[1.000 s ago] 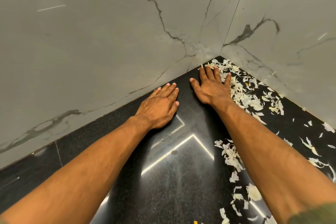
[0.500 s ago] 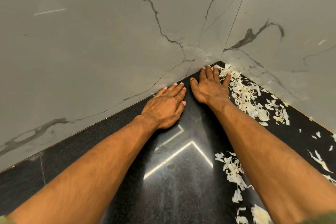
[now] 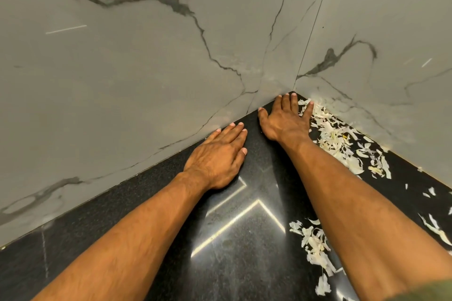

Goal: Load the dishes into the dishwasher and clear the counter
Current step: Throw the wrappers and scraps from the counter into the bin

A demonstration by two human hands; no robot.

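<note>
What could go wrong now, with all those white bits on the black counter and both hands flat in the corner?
1. The right hand lies flat at the corner, beside the white peelings along the wall. A sweep might spread them instead of gathering them.
2. A second patch of scraps lies nearer, under the right forearm, which could drag them off the counter.
3. The left hand rests on bare counter, so one side may stay unguarded.

Even, fairly bright light falls from above, throwing sharp white strip glare on the glossy black worktop (image 3: pixel 244 264) below the hands, while wide-angle distortion bends the edges.
</note>
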